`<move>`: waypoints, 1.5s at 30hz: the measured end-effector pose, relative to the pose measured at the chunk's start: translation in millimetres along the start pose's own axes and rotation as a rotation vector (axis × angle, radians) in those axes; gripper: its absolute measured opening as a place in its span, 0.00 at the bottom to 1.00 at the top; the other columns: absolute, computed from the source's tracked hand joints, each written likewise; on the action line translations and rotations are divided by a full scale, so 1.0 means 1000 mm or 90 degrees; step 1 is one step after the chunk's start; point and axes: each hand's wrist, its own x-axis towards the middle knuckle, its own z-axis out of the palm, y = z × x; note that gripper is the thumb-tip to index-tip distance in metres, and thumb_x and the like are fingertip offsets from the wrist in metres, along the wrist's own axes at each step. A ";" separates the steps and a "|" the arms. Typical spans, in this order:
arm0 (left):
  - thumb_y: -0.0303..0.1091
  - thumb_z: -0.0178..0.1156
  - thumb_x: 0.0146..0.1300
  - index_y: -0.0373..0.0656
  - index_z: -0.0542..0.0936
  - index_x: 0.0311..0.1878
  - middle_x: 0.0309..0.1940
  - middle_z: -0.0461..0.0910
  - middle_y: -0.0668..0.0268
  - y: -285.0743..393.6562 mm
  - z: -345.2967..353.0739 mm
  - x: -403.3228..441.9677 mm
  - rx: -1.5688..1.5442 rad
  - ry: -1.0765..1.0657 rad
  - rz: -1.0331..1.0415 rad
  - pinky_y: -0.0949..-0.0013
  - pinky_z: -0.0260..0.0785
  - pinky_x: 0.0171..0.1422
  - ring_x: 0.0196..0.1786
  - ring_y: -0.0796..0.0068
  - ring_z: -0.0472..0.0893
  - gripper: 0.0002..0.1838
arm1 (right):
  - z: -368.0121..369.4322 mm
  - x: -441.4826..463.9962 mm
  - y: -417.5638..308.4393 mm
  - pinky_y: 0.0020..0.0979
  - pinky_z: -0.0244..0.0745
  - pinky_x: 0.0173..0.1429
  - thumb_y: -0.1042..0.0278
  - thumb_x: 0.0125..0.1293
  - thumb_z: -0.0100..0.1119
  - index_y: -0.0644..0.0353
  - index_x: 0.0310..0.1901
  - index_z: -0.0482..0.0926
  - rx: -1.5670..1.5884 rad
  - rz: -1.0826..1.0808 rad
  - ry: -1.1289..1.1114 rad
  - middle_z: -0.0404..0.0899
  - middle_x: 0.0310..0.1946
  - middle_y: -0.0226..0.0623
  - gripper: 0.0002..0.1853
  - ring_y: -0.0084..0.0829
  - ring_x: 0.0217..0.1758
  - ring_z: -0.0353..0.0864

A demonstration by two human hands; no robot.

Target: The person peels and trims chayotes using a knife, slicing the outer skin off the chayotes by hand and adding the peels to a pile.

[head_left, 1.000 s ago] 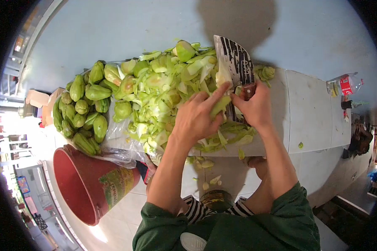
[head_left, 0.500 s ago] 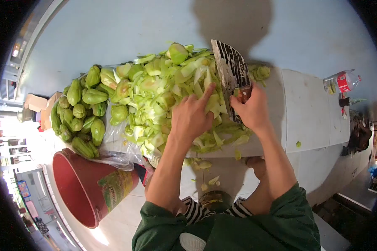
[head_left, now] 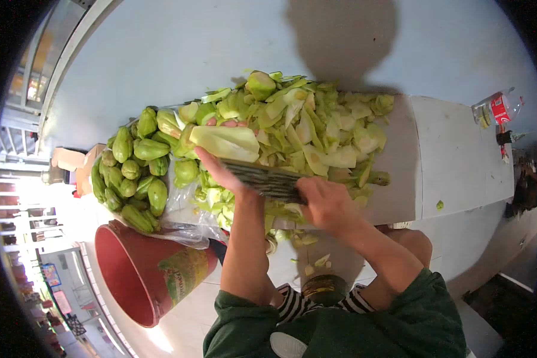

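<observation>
My left hand (head_left: 221,174) is closed around a large pale green piece of chayote (head_left: 227,143), its fingertips showing over the far side. In my right hand (head_left: 330,203) is the handle of a cleaver (head_left: 265,181), whose dark, streaked blade points left. The blade is smeared by motion and lies close below the chayote piece; whether they touch I cannot tell. Under both hands spreads a heap of cut chayote slices (head_left: 316,137). Whole green chayotes (head_left: 134,146) are piled to the left of it.
A red bucket (head_left: 125,268) lies on its side at the lower left, beside clear plastic sheeting (head_left: 188,234). A plastic bottle with a red label (head_left: 498,108) is at the right. Cardboard boxes (head_left: 85,162) stand at the far left. Scraps are scattered on the floor near my legs.
My left hand has gone from pointing over the heap to gripping a chayote piece farther left. My right hand has brought the cleaver left and down, turning its blade from upright to nearly level.
</observation>
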 end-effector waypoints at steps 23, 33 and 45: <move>0.57 0.45 0.69 0.46 0.65 0.62 0.53 0.70 0.62 -0.016 -0.021 -0.011 0.069 -0.221 0.056 0.54 0.69 0.60 0.57 0.61 0.70 0.28 | 0.009 0.011 -0.012 0.35 0.76 0.29 0.70 0.54 0.57 0.60 0.37 0.69 -0.025 -0.025 0.014 0.70 0.26 0.35 0.10 0.35 0.28 0.78; 0.49 0.52 0.65 0.48 0.62 0.66 0.54 0.67 0.65 -0.029 -0.018 -0.020 0.057 -0.142 0.011 0.56 0.67 0.62 0.60 0.62 0.66 0.29 | 0.012 0.012 -0.013 0.35 0.75 0.29 0.71 0.56 0.54 0.61 0.38 0.67 -0.039 0.002 0.028 0.70 0.25 0.36 0.09 0.37 0.28 0.77; 0.50 0.46 0.68 0.46 0.65 0.62 0.49 0.70 0.61 -0.027 -0.008 -0.027 0.080 -0.101 -0.054 0.56 0.73 0.51 0.54 0.61 0.70 0.24 | 0.010 0.016 -0.018 0.34 0.77 0.29 0.70 0.56 0.54 0.60 0.37 0.67 -0.050 0.039 0.026 0.72 0.27 0.36 0.09 0.37 0.30 0.79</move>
